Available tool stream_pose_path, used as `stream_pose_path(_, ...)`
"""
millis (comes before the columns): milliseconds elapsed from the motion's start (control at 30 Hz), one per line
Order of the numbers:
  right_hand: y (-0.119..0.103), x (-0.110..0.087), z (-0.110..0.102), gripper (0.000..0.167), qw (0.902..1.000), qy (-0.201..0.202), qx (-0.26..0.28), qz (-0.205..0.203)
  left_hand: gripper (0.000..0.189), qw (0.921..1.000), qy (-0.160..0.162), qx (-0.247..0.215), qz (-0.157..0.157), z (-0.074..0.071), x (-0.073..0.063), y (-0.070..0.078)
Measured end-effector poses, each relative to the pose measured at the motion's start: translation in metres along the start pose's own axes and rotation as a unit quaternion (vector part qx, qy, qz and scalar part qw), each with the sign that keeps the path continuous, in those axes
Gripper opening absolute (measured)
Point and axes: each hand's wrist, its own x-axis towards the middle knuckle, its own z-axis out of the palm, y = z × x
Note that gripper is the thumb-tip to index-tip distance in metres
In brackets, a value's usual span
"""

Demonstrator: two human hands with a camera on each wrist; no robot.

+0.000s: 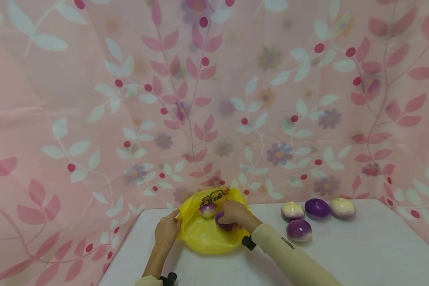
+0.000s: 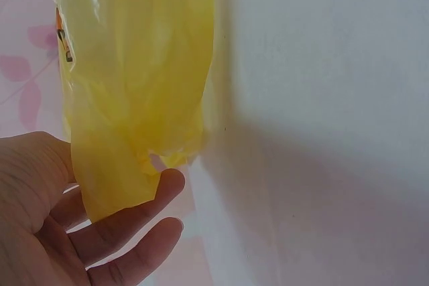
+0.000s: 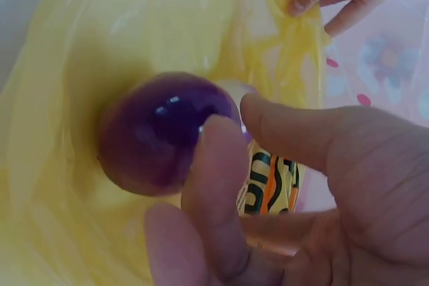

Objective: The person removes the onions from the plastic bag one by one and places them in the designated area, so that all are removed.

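A yellow plastic bag (image 1: 209, 240) lies on its side with its mouth toward me. My left hand (image 1: 167, 230) holds the left edge of its mouth; in the left wrist view the bag's film (image 2: 141, 65) passes between thumb and fingers. Inside, one purple-and-white turnip (image 1: 208, 210) sits toward the back. My right hand (image 1: 237, 215) reaches into the mouth over a second, darker purple turnip (image 1: 222, 223). In the right wrist view this turnip (image 3: 161, 135) lies on the yellow film, just beyond the loosely bent fingers and thumb; they do not close round it.
Right of the bag, several turnips stand grouped on the white table (image 1: 371, 246): a whitish one (image 1: 292, 210), a deep purple one (image 1: 317, 208), a cream one (image 1: 343, 208) and a purple-and-white one (image 1: 299, 230). A pink floral curtain (image 1: 214, 99) hangs behind the table.
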Motion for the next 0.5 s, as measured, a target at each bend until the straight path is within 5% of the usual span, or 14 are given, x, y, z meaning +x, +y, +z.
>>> stream_pose_path(200, -0.004, -0.007, 0.006, 0.035, 0.9994, 0.026, 0.020, 0.013, 0.036, 1.0000, 0.003, -0.007, 0.003, 0.002, -0.001, -0.002)
stream_pose_path(500, -0.007, -0.011, 0.013, 0.034, 0.9995, 0.004, 0.033, -0.003, 0.036, 0.9999, 0.011, -0.004, 0.001, 0.000, 0.000, -0.003)
